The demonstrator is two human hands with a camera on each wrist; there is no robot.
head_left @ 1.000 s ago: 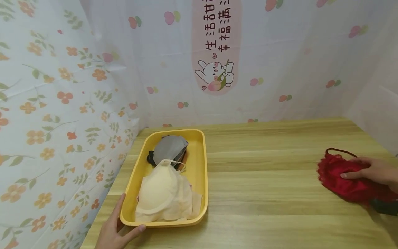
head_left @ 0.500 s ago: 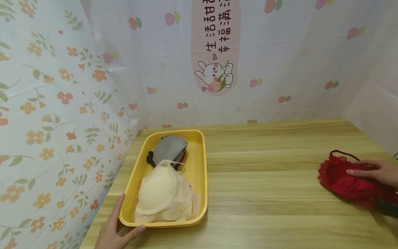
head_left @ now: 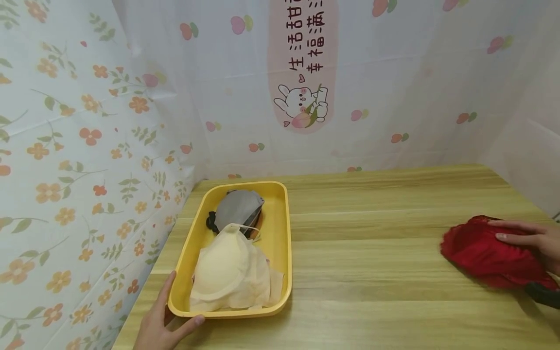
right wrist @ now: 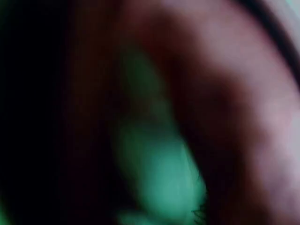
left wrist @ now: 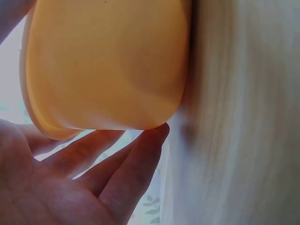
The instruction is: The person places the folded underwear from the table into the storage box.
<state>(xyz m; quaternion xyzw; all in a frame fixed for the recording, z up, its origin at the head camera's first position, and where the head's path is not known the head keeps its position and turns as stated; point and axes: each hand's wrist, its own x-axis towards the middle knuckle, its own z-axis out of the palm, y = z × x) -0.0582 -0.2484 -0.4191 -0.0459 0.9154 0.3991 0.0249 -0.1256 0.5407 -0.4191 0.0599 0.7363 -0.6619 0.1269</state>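
On the right of the table, my right hand (head_left: 535,240) holds a red bra (head_left: 481,253) with a scalloped edge, its thumb lying over the fabric. The right wrist view is dark and blurred by close fabric and skin. My left hand (head_left: 159,323) grips the near left corner of a yellow tray (head_left: 289,253), thumb against the front wall and fingers along the left side. The left wrist view shows those fingertips (left wrist: 161,131) touching the tray's outer wall. Inside the tray, a cream bra (head_left: 223,272) lies in front of a grey bra (head_left: 236,209).
The wooden table (head_left: 372,272) stretches between the tray and the red bra. A floral curtain (head_left: 87,160) closes the left side, and a printed sheet (head_left: 372,73) hangs behind. A dark shape (head_left: 542,294) shows below my right hand.
The red bra has turned and bunched under my right hand, its far strap dropping out of sight. The left hand and tray stay put.
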